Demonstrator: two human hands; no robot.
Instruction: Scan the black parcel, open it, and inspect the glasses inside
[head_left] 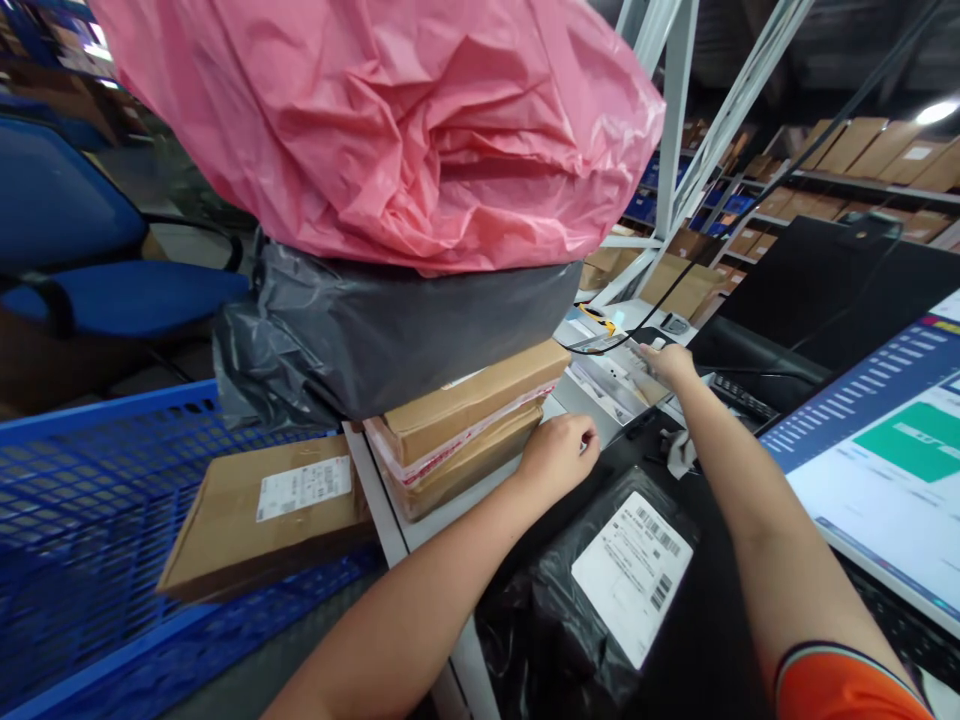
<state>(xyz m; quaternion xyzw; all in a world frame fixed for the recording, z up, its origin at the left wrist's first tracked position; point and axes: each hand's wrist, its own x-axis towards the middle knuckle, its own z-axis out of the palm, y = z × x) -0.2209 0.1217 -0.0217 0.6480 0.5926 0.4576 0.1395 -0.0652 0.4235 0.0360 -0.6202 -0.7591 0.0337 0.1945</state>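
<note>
My left hand (561, 455) is curled closed at the table edge, beside a stack of cardboard boxes (472, 415). Whatever it may hold is hidden inside the fingers. Below that hand lies a black plastic-wrapped parcel (547, 630) bearing a white barcode label (634, 575). Farther off, my right hand (669, 364) reaches over a tray of papers and small items (611, 385), fingers stretched out towards it. A grey plastic-wrapped package (420, 325) rests on the boxes, topped by a pink plastic-wrapped bundle (390, 130).
To the left, a blue plastic crate (67, 510) contains a labelled cardboard box (277, 510). Behind it stands a blue chair (112, 290). A lit monitor (892, 450) and a keyboard (742, 395) occupy the right side. A black cable (712, 245) hangs across the view.
</note>
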